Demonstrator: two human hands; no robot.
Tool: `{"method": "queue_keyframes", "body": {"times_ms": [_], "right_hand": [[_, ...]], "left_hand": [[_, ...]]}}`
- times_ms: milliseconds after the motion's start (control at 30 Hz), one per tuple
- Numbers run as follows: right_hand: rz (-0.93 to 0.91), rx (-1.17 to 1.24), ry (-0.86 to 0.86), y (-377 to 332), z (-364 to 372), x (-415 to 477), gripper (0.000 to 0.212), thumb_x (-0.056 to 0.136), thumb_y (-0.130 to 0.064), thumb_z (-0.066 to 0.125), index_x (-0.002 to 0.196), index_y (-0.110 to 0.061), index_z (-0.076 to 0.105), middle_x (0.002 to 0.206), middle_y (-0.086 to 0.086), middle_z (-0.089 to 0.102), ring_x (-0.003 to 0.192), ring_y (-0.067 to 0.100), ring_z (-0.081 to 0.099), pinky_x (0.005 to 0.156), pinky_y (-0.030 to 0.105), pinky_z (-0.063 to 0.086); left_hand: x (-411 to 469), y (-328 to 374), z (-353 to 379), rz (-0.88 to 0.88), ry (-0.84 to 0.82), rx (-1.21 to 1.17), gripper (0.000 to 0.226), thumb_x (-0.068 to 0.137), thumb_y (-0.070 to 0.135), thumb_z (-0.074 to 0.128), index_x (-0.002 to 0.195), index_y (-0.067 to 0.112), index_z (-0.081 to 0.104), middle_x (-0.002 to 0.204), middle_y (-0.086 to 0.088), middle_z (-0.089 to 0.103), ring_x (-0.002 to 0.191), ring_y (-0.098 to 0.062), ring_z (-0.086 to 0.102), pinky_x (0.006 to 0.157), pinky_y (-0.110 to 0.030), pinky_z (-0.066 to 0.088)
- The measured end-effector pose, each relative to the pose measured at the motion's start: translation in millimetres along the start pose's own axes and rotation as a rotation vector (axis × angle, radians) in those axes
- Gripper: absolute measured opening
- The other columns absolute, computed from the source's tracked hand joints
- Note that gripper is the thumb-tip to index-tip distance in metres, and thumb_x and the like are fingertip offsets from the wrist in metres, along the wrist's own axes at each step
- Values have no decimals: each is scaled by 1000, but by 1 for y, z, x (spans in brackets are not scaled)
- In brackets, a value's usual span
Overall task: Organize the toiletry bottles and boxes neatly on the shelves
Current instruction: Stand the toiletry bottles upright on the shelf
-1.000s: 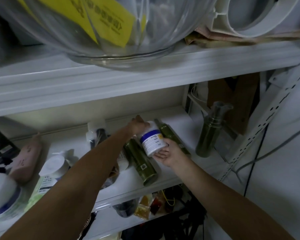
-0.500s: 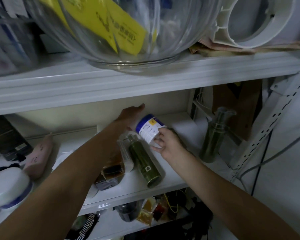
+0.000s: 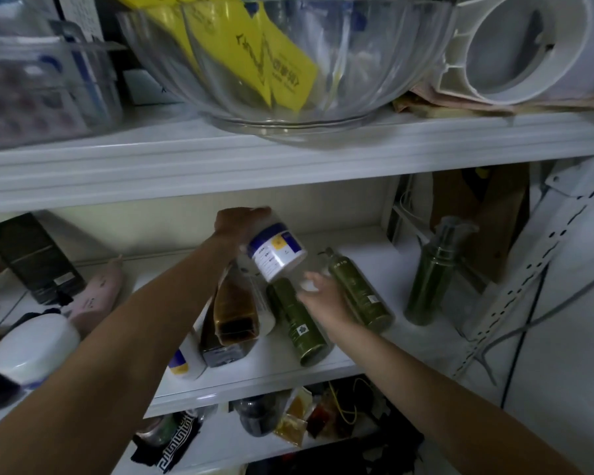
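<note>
The white jar (image 3: 276,252) has passed from the right hand (image 3: 326,296) to the left hand (image 3: 237,222), whose fingers now grasp its top, tilted above the middle shelf (image 3: 357,365). The right hand has let go, fingers loose and spread over the lying green bottles (image 3: 297,320).

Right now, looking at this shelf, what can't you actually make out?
- Head view: the label text on the white jar is blurred by motion.
- The left hand grips that jar; its fingers are hidden behind the jar.
- The right hand covers part of a lying green bottle, and whether it touches is unclear.
- The bottom shelf items are too dark to identify.
</note>
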State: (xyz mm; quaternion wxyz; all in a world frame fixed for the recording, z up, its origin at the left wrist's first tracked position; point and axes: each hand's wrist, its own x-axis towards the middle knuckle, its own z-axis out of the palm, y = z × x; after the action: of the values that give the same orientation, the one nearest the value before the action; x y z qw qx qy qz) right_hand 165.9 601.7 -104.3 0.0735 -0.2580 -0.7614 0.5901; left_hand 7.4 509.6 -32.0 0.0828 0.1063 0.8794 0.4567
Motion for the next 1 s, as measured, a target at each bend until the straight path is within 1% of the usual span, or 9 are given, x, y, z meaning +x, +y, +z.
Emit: {"method": "queue_keyframes", "body": {"times_ms": [67, 200, 367, 500, 633, 767, 867, 933, 1000], "right_hand": [[15, -274, -68, 28, 10, 2, 62, 79, -27, 68, 134, -24, 41, 131, 3, 49, 113, 16, 50, 92, 34, 47], [132, -695, -140, 64, 24, 6, 96, 74, -42, 71, 148, -17, 14, 146, 10, 27, 134, 30, 29, 105, 42, 36], [161, -603, 91, 77, 29, 8, 81, 70, -44, 73, 132, -7, 37, 132, 11, 46, 120, 27, 46, 92, 33, 46], [196, -553, 212, 80, 26, 12, 86, 70, -45, 73, 134, -2, 33, 134, 14, 45, 122, 29, 45, 95, 36, 46], [161, -650, 307, 80, 15, 14, 81, 74, -45, 71, 132, -5, 29, 136, 13, 36, 122, 29, 41, 94, 37, 43], [109, -737, 355, 81, 0, 16, 77, 74, -48, 69, 130, -8, 32, 135, 11, 35, 121, 27, 38, 95, 36, 39], [-55, -825, 396, 79, -10, 19, 70, 75, -44, 69, 128, -15, 34, 134, 9, 37, 122, 25, 37, 100, 36, 34], [-152, -823, 350, 75, -15, 20, 71, 73, -43, 72, 128, -18, 35, 133, 7, 38, 122, 24, 37, 101, 36, 32], [-201, -823, 282, 70, -18, 23, 70, 71, -43, 74, 126, -21, 37, 129, 4, 43, 120, 22, 38, 102, 36, 31]], "left_hand": [[-4, 1, -4, 94, 11, 250, 41, 86, 51, 39, 65, 18, 49, 72, -4, 62, 81, -24, 62, 77, -27, 46], [-4, -3, -3, 136, -37, 460, 42, 80, 56, 40, 74, 18, 58, 69, 1, 64, 74, -17, 61, 72, -28, 42], [-5, -5, 0, 107, -53, 354, 42, 81, 55, 50, 79, 16, 64, 78, -4, 70, 78, -20, 66, 85, -34, 51], [-4, -8, 3, 89, -105, 240, 31, 83, 49, 59, 78, 19, 61, 79, -3, 67, 82, -21, 65, 80, -31, 52], [-1, -9, 11, 49, -284, 272, 49, 75, 62, 55, 87, 15, 60, 91, -9, 68, 81, -23, 67, 81, -34, 53], [3, -14, 28, -36, -297, 84, 25, 88, 38, 62, 84, 14, 56, 93, -9, 64, 75, -18, 62, 73, -29, 50], [3, -19, 45, -8, -275, 60, 29, 81, 39, 70, 93, 13, 63, 92, -7, 67, 79, -20, 67, 68, -28, 54], [2, -21, 57, 19, -314, 110, 29, 79, 36, 73, 97, 14, 66, 93, -3, 68, 78, -17, 66, 59, -22, 50], [4, -24, 69, 28, -344, 125, 33, 78, 33, 75, 103, 13, 70, 101, -3, 69, 84, -16, 65, 62, -20, 50]]}}
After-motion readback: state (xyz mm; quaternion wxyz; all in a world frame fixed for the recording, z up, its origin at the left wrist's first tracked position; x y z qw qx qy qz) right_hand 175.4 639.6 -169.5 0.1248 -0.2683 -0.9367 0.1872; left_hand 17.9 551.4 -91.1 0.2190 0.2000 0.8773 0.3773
